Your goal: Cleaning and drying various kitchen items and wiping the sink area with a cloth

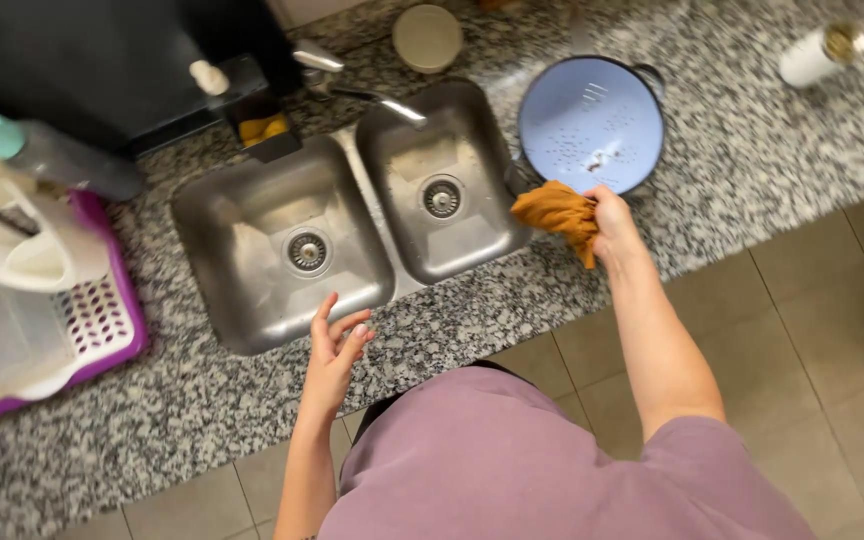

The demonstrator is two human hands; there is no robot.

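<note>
My right hand [613,221] grips a crumpled orange cloth [556,212] at the right rim of the double steel sink [197,200], just below a blue colander [592,122] that rests on the granite counter [752,150]. My left hand [335,345] hovers open, fingers spread, over the front edge of the counter by the left basin; it holds nothing. Both basins look bare except for their drains. The tap [357,92] reaches over the divider between the basins.
A purple dish rack [102,330] with white plastic containers sits at the left. A dark holder with a yellow sponge [263,128] stands behind the sink. A round lid [427,37] and a white bottle [817,52] lie at the back. Tiled floor [812,300] lies to the right.
</note>
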